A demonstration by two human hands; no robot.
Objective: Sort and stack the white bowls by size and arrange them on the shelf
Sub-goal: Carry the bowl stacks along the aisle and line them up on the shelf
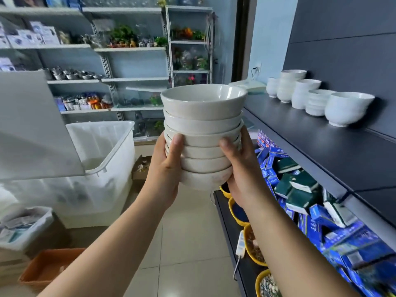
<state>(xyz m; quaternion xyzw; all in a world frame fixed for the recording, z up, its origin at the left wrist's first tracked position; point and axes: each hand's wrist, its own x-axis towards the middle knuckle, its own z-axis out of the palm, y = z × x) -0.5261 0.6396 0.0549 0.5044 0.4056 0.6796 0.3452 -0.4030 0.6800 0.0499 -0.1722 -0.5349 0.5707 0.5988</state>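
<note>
Your hands grip a stack of white bowls point(203, 133), held mid-air at frame centre. Left hand point(166, 166) clamps the stack's 9 o'clock side, thumb pressed on the rims; right hand point(242, 166) clamps the 3 o'clock side, thumb up the front. About seven nested bowls, top one open upward. At 2 o'clock: dark shelf point(321, 133) carrying more white bowls point(317, 97) in a row of small stacks, well apart from yours. At 9 o'clock: translucent plastic bin point(102, 168). At 4 o'clock, lower shelf: blue boxes point(321, 221), yellow dishes point(237, 213).
</note>
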